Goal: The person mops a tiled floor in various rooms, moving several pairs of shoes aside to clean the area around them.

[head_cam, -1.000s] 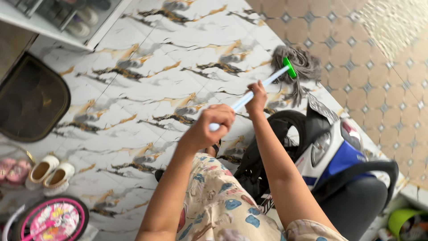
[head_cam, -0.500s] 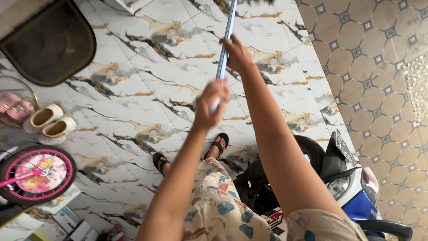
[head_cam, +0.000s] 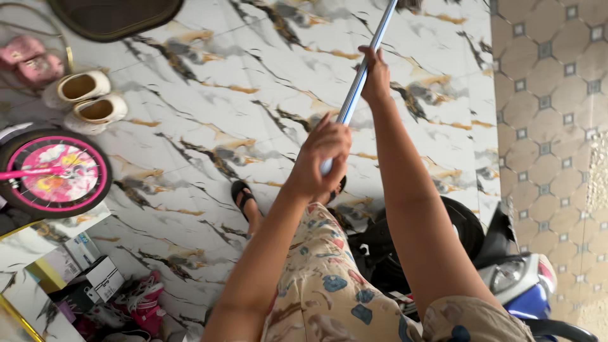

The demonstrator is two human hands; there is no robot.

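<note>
Both my hands grip a long light-blue mop handle (head_cam: pixel 362 76) that slants up toward the top edge of the view. My left hand (head_cam: pixel 322 157) is closed around its near end. Farther along the pole, my right hand (head_cam: pixel 377 77) holds it with the arm stretched out. The mop head is almost out of view; only a dark bit shows at the top edge (head_cam: pixel 410 4). The pole runs over a white marble-patterned tile floor (head_cam: pixel 209 114). My foot in a black sandal (head_cam: pixel 243 196) stands on that floor below my hands.
A motorbike with a blue and white front (head_cam: pixel 519 285) stands at the right, beside my legs. A pink child's bicycle wheel (head_cam: pixel 56 174), white shoes (head_cam: pixel 88 98), pink shoes (head_cam: pixel 31 57), a dark mat (head_cam: pixel 120 12) and boxes (head_cam: pixel 95 278) lie at the left. Beige patterned tiles (head_cam: pixel 551 107) cover the right.
The view has swung left and down. The mop head, first seen at the right near the motorbike, has swept forward across the floor and out of the top edge. Both hands kept their grip.
</note>
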